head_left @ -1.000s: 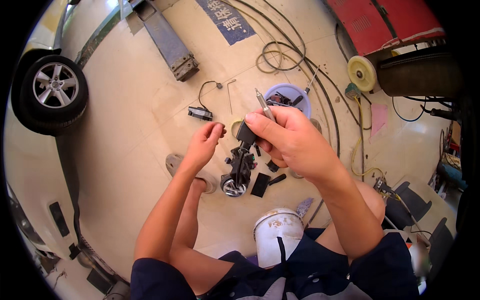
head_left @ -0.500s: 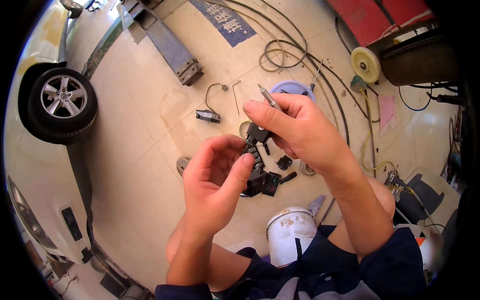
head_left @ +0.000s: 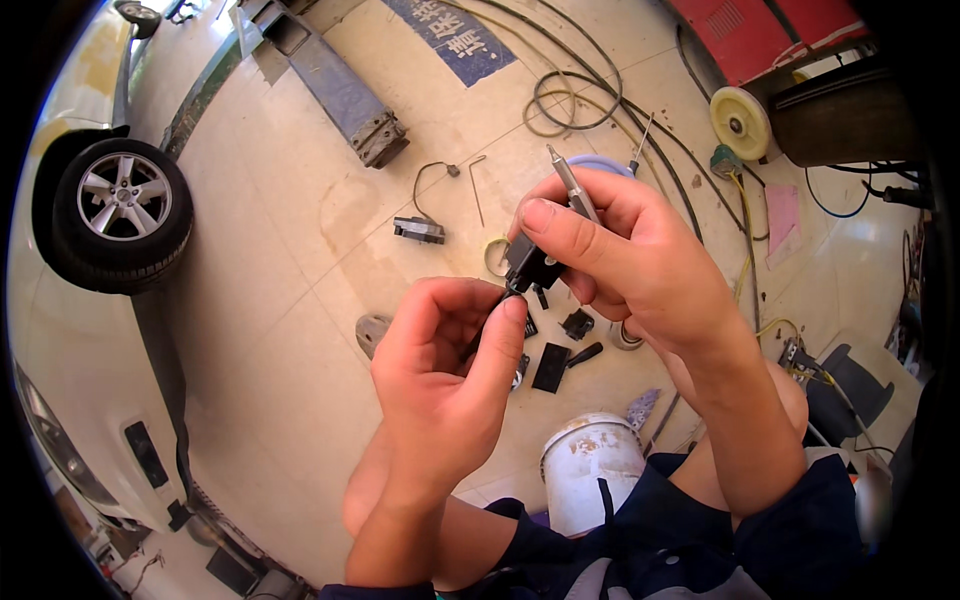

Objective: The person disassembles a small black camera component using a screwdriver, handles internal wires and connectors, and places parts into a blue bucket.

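Between the thumb and fingers of my right hand (head_left: pixel 620 240) is a silver pointed tool (head_left: pixel 572 184), its tip up, that looks like a screwdriver. The same hand grips a small black boxy part (head_left: pixel 533 262), whose lower end meets the left fingertips. My left hand (head_left: pixel 450 370) is closed, thumb against fingers, pinching a thin black piece (head_left: pixel 508 292) at that end; its palm hides the rest. On the floor below lie a black rectangular plate (head_left: pixel 551 368), a small black block (head_left: pixel 577 324) and a black handle-like piece (head_left: pixel 585 355).
A white bucket (head_left: pixel 590 470) stands close before me. Farther off lie a black module with a cable (head_left: pixel 418 230), a bent rod (head_left: pixel 478 190), a tape roll (head_left: pixel 496 256) and hoses (head_left: pixel 640 115). A car wheel (head_left: pixel 122 210) is at left, red equipment (head_left: pixel 735 45) at far right.
Both hands appear slightly farther right. The dark slotted assembly below my left fingers is now mostly hidden by the hand, and the black plate on the floor shows more plainly.
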Available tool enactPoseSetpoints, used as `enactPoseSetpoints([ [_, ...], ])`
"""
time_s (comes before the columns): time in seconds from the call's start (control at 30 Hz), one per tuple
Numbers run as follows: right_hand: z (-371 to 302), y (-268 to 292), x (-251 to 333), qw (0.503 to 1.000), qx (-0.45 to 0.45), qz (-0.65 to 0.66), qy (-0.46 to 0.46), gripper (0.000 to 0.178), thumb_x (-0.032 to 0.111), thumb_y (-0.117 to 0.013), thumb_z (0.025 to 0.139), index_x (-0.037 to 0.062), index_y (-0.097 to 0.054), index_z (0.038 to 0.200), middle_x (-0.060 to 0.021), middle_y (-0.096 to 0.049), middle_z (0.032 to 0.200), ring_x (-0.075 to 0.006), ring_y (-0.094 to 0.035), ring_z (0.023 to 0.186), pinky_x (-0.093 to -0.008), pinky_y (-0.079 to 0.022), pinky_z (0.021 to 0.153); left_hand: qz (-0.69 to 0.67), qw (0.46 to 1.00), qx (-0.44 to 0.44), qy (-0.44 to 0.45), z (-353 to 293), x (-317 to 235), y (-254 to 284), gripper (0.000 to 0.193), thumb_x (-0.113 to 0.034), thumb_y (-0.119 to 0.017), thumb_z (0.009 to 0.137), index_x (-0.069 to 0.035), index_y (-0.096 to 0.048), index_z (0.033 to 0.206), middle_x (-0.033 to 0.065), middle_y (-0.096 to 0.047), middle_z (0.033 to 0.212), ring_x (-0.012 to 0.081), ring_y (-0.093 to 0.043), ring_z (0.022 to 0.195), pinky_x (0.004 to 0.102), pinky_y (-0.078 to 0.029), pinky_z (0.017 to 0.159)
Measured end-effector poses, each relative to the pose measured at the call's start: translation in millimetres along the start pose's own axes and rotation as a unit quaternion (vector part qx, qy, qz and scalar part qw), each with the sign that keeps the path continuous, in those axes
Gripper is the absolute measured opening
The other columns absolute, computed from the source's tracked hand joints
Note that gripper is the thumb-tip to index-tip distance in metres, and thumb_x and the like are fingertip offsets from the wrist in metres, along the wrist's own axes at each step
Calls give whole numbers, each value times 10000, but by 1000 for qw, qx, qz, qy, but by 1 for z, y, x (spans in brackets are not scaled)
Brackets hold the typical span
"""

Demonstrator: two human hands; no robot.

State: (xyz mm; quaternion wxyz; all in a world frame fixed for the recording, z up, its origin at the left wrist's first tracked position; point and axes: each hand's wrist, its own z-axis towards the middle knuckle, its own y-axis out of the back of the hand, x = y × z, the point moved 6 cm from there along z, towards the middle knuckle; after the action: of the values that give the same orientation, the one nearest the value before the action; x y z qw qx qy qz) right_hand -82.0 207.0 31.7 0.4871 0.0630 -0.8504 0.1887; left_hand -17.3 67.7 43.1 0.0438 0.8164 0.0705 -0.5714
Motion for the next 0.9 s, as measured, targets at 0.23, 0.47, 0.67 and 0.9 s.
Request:
enactPoseSetpoints([
  [0.23,1,-4,-4,1000,12,25,13,226,240,-638,909,40,-628,1015,62,-489,651,27,-361,488,-159,-180,399,-16,1000,0,-12,-1,-2,1,97,3,-634,891,33,-562,948,23,-616,793,40,-556,675,174,-429,583],
  [0.47,1,-4,-3,999,24,33,18,221,255,-639,898,43,-646,961,51,-500,631,25,-355,480,-160,-177,401,-1,999,-32,-6,0,-4,4,97,-61,-646,891,27,-604,889,16,-590,679,36,-499,541,168,-349,484],
  [0.67,2,-7,-5,999,-2,-45,-20,357,413,-653,894,87,-605,756,46,-492,575,6,-366,458,-169,-211,395,31,999,-10,-9,-2,-1,8,135,-96,-624,915,38,-614,927,30,-607,706,46,-523,569,166,-355,489],
  [0.9,6,-14,-14,999,36,-20,-14,442,452,-605,919,88,-585,669,39,-494,547,-12,-394,446,-179,-258,400,28,999,12,-29,-5,-1,11,153,-108,-604,930,43,-604,954,57,-629,810,56,-534,634,167,-377,528],
])
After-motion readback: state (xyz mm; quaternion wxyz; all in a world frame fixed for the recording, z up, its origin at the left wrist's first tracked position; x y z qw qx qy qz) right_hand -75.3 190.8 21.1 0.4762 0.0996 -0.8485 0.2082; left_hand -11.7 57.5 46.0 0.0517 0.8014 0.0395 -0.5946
